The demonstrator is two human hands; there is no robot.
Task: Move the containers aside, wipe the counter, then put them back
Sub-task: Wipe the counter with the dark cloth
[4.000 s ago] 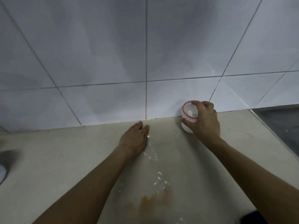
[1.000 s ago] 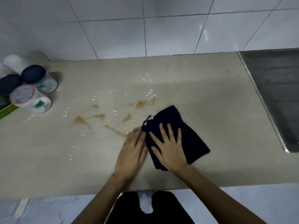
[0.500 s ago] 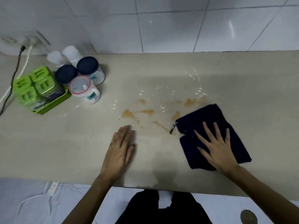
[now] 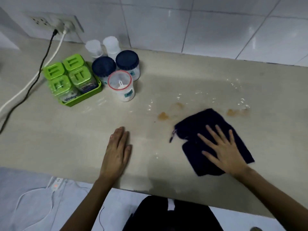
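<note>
My right hand [image 4: 223, 150] lies flat, fingers spread, on a dark navy cloth [image 4: 205, 124] on the beige counter [image 4: 66, 139]. My left hand [image 4: 117, 150] rests palm down on the bare counter, to the left of the cloth, holding nothing. Brown stains [image 4: 163, 116] and white specks [image 4: 236, 85] mark the counter beyond the cloth. At the back left stand the containers: a clear jar with a red rim [image 4: 121, 85], two jars with dark blue lids [image 4: 127, 61], two white-capped bottles [image 4: 110, 45] and a green tray of green-lidded boxes [image 4: 70, 77].
A wall socket [image 4: 55, 22] at the back left feeds a black cable [image 4: 40, 67] and a white cable [image 4: 25, 90] that trail across the counter's left end. White tiles back the counter. Its front edge runs just below my wrists; a power strip [image 4: 55, 185] lies on the floor.
Four seconds ago my right hand gripped the red-rimmed jar by the wall. Since then that jar has joined the group at the left. My right hand has slid the cloth rightwards, apart from my left hand.
</note>
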